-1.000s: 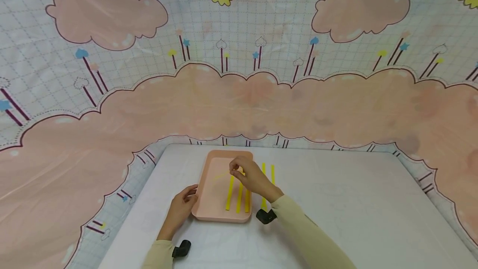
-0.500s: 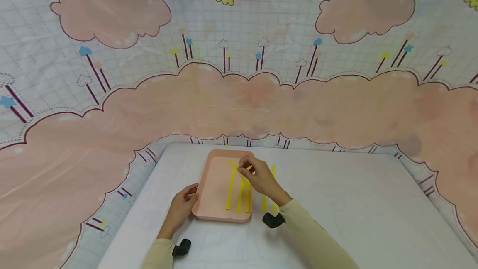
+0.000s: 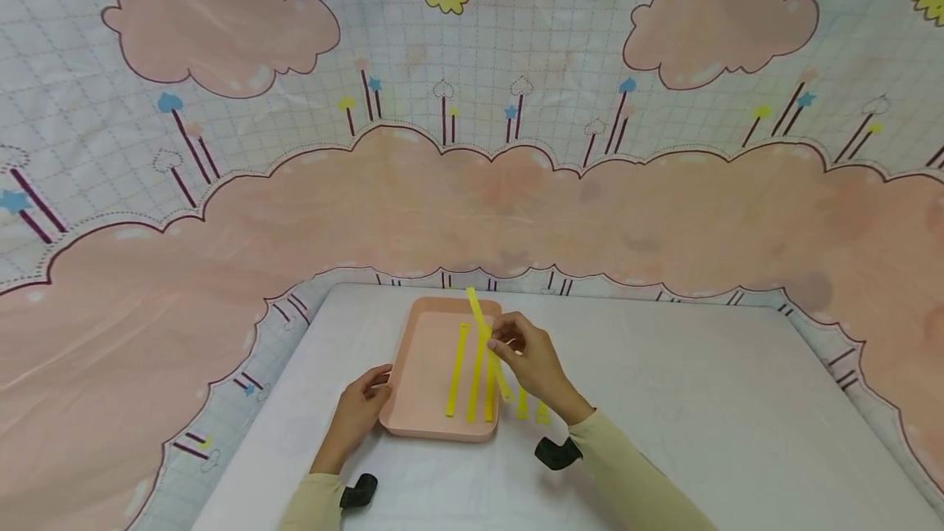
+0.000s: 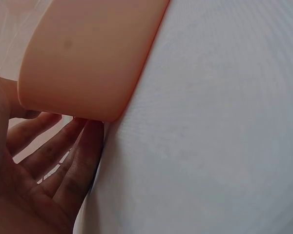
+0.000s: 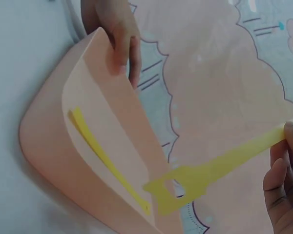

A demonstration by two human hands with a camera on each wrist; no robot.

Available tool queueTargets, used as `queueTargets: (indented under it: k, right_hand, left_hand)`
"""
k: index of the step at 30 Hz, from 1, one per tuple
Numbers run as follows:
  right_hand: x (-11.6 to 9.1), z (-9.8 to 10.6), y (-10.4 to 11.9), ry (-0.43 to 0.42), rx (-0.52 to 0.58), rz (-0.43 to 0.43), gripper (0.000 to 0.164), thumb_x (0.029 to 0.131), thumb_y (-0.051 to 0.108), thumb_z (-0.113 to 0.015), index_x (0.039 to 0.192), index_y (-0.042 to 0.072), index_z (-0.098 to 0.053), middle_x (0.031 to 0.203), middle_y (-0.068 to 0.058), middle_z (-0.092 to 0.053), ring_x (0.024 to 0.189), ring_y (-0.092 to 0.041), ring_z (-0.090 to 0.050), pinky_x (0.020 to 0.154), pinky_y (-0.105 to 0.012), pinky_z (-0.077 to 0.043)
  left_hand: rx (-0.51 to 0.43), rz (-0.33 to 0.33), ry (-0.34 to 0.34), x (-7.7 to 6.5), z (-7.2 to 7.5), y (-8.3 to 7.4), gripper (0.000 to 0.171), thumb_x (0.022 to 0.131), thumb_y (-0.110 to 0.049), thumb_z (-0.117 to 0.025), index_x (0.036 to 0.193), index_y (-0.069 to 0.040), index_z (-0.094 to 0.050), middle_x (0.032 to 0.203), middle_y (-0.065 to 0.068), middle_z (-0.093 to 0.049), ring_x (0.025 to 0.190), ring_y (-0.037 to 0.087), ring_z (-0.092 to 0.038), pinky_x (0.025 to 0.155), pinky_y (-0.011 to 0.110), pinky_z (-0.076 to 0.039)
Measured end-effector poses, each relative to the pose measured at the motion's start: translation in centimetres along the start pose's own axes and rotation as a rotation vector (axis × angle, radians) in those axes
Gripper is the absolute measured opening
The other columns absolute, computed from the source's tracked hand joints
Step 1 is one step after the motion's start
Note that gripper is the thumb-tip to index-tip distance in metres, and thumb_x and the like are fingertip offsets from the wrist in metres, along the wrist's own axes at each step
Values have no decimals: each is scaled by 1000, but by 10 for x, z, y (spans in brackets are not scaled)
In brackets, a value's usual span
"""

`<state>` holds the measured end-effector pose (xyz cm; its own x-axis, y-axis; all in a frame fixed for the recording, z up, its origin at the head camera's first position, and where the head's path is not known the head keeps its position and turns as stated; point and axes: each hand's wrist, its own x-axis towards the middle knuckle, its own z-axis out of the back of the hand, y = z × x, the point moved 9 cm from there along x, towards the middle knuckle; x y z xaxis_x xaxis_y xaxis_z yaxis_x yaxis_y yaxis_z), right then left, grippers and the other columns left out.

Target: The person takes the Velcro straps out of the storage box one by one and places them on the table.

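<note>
My right hand (image 3: 534,359) pinches a thin yellow strip (image 3: 477,311) between thumb and fingers, slanted above the tray's right side. In the right wrist view the held strip (image 5: 224,163) has a widened end with a hole and a notch. Several similar yellow strips (image 3: 456,371) lie lengthwise in the shallow pink tray (image 3: 413,408); one strip (image 5: 107,158) shows inside it in the right wrist view. My left hand (image 3: 356,412) grips the tray's left rim. In the left wrist view its fingers (image 4: 85,153) reach under the tray's outer wall (image 4: 83,63).
Two more yellow strips (image 3: 522,406) lie on the white table (image 3: 664,400) just right of the tray, partly hidden by my right hand. A patterned curtain (image 3: 516,211) rises behind the table. Black wrist cameras (image 3: 558,453) sit on both wrists.
My right hand has moved right and slightly toward me, from over the middle of the tray to its right edge. The held strip has swung to stand steeper. The left hand stays on the tray.
</note>
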<state>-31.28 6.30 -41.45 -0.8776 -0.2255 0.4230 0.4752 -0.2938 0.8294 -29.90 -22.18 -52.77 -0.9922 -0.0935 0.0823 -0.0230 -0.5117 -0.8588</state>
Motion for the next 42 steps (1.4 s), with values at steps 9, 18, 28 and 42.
queueTargets:
  k: [9, 18, 28, 42]
  right_hand:
    - [-11, 15, -21, -39, 6, -112, 22, 91, 11, -68, 112, 7, -67, 94, -7, -67, 85, -8, -62, 76, -19, -52]
    - [-25, 31, -37, -30, 57, -183, 22, 93, 11, -66, 113, 3, -65, 96, -14, -68, 77, -10, -59, 66, -21, -51]
    - [-37, 52, -52, -55, 82, -258, 18, 93, 15, -65, 108, 4, -64, 91, -17, -65, 74, -18, -60, 64, -26, -51]
    - [-53, 67, -77, -105, 133, -403, 20, 95, 11, -64, 111, 0, -61, 95, -14, -64, 78, -12, -61, 66, -26, -51]
  left_hand:
    - [1, 9, 4, -2, -1, -2, 40, 95, -8, -59, 136, -8, -58, 124, 19, -65, 112, 33, -64, 94, 46, -53]
    - [-30, 0, -4, -3, 0, -4, 41, 94, -5, -58, 135, -8, -58, 122, 20, -67, 112, 32, -66, 92, 42, -54]
    - [-41, -22, 0, -2, 2, -5, 42, 94, -4, -59, 135, -9, -58, 121, 21, -67, 112, 32, -65, 92, 41, -54]
    - [-38, -20, 2, 0, 2, -5, 42, 94, -4, -59, 136, -9, -58, 122, 20, -67, 113, 33, -65, 94, 42, -53]
